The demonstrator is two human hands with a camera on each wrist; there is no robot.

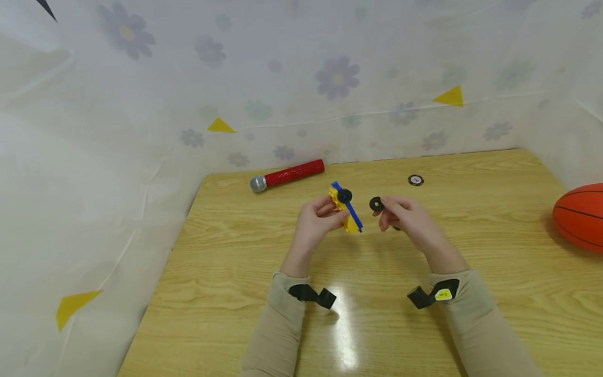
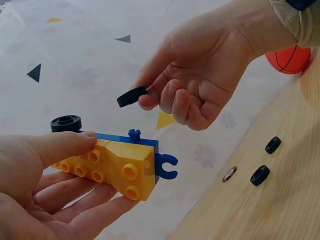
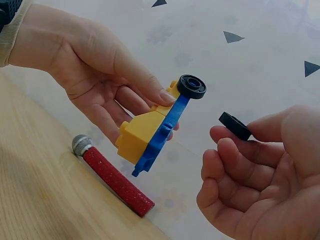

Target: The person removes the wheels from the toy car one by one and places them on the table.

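Observation:
My left hand (image 1: 316, 222) grips a yellow brick model (image 1: 347, 213) (image 2: 117, 170) (image 3: 142, 132) with a blue plate along one side and one black wheel (image 3: 191, 86) (image 2: 65, 123) fixed at its end. It is held above the wooden table (image 1: 377, 324). My right hand (image 1: 406, 215) pinches a loose black wheel (image 1: 376, 204) (image 2: 132, 96) (image 3: 235, 125) between thumb and forefinger, a short gap to the right of the model. Two more black wheels (image 2: 272, 145) (image 2: 260, 175) lie on the table below.
A red toy microphone (image 1: 287, 175) (image 3: 112, 175) lies at the table's back left. A small round disc (image 1: 415, 180) (image 2: 230, 174) sits at the back centre, an orange basketball (image 1: 581, 215) (image 2: 288, 58) at the right edge. Flowered cloth (image 1: 301, 78) surrounds the table.

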